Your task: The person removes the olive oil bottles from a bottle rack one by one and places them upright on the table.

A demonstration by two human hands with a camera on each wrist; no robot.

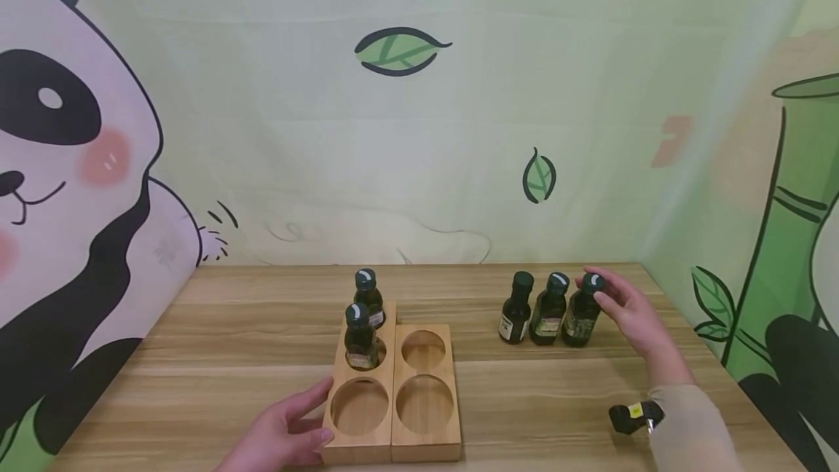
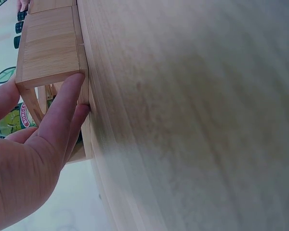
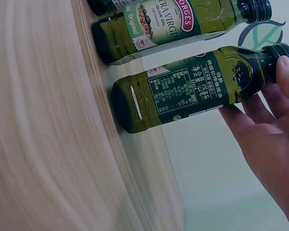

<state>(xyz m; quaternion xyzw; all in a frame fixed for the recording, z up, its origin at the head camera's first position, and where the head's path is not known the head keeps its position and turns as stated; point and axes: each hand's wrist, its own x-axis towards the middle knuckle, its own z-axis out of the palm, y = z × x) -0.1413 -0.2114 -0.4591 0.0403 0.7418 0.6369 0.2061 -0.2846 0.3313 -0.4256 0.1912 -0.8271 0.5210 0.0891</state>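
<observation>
My right hand (image 1: 625,308) pinches the neck and cap of an olive oil bottle (image 3: 183,91), thumb on the cap and fingers behind. The dark green bottle stands upright on the table, rightmost of three. Beside it are a second olive oil bottle (image 1: 548,312) and a slimmer dark bottle (image 1: 515,315). My left hand (image 1: 282,428) grips the left edge of a wooden rack (image 1: 426,450), thumb on the upper edge and fingers lower down. On the rack's left part stand two dark bottles, a nearer one (image 1: 360,337) and a farther one (image 1: 369,297).
Round openings show in the rack: a large front hole (image 1: 360,406) on the left, and two holes on the right part. Behind the wood-grain table (image 1: 262,312) hangs a printed cloth (image 1: 295,130) with pandas and leaves. A small black device (image 1: 632,417) sits at the right wrist.
</observation>
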